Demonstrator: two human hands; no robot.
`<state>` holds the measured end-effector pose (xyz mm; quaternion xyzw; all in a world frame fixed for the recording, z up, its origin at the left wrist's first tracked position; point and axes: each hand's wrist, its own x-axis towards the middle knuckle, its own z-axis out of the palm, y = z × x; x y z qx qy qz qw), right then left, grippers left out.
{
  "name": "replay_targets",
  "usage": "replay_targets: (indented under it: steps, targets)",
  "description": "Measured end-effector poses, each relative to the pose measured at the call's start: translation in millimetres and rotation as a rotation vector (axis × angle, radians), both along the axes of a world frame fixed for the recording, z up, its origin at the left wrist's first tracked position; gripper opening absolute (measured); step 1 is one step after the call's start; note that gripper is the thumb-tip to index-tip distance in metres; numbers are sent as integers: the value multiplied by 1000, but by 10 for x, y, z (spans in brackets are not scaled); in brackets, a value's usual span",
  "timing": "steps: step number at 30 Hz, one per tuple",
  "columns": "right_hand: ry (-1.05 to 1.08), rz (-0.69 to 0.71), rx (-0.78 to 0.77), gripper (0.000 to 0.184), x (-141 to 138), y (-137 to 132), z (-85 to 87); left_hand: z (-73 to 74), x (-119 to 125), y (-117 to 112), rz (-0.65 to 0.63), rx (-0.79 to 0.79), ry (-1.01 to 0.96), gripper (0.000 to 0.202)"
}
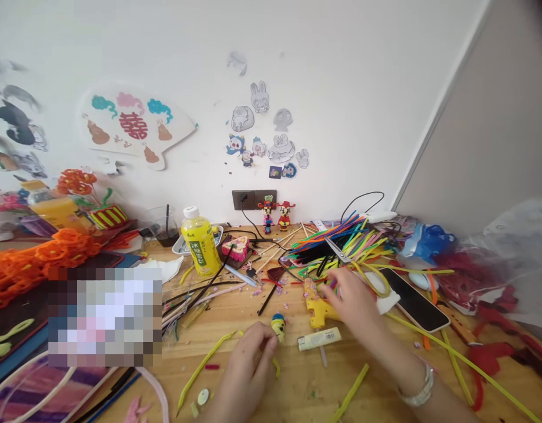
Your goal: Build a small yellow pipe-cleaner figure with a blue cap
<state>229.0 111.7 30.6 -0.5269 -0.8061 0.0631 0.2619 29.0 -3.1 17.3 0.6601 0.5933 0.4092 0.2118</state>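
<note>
My left hand (248,367) sits low at the front of the wooden table, its fingertips pinching a small pipe-cleaner figure (278,326) with a blue top and yellow body. My right hand (348,294) reaches forward, its blurred fingers over a yellow hot glue gun (318,305). A small coloured bit shows at those fingertips, but what they hold is hard to make out. Just behind rests a heap of multicoloured pipe cleaners (337,252) with steel scissors (337,250) on top.
A smartphone (414,299) lies right of my right hand, and a white tube (319,339) lies between my hands. Loose green-yellow pipe cleaners (204,367) cross the front. A yellow bottle (200,244) stands at the back, and orange pipe-cleaner flowers (42,258) fill the left.
</note>
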Motion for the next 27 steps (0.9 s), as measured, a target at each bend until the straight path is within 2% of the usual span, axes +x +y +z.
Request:
replay_targets:
  steps: [2,5,8,12,14,17,20,22,25,27]
  targets:
    - [-62,-209,3,25,279,304,-15,-15,-24,36,37,-10,-44,21]
    - [-144,-306,-56,29,549,601,-124,-32,-52,73,71,-23,-132,21]
    - [-187,-344,-65,40,602,665,-177,-19,-73,80,107,-21,-209,23]
    - [-204,-479,12,49,608,569,-57,29,-107,68,166,32,-297,24]
    - [-185,-479,124,50,647,542,8,50,-124,67,186,63,-327,25]
    - [-39,-348,294,44,704,567,44,71,-145,78,217,106,-380,25]
    - [122,-319,289,42,703,583,59,91,-161,98,246,140,-422,25]
    - [35,-340,265,41,677,541,100,105,-173,113,254,150,-429,25]
    - [-332,-405,333,38,665,431,210,122,-202,137,261,157,-423,25]
    - [-495,-488,380,36,714,378,282,126,-225,154,269,166,-411,24]
